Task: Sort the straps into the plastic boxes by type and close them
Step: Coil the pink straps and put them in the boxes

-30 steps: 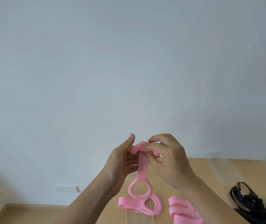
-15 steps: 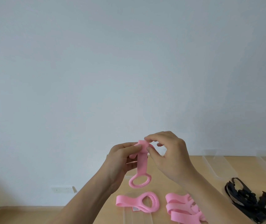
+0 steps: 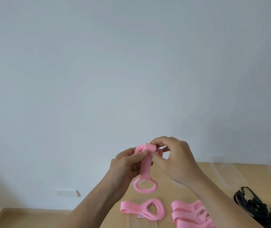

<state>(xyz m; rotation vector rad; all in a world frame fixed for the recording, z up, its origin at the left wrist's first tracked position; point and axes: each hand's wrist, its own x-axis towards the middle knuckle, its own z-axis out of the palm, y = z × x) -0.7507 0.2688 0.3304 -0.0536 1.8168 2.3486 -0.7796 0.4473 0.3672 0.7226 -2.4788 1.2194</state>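
Note:
I hold a pink strap up in front of the wall, its ring end hanging down. My left hand pinches the strap's upper part from the left. My right hand grips the folded top end from the right. Below them a second pink strap lies flat over a clear plastic box. A heap of more pink straps lies to its right, partly hidden by my right forearm. A tangle of black straps sits at the far right.
Clear plastic boxes or lids stand at the back right of the wooden table, against the pale wall. A wall socket shows low on the left. Wooden floor lies beside the table's left side.
Both hands have folded the strap's top end over into a loop, and the hanging ring has risen off the strap on the box. The view has tilted slightly.

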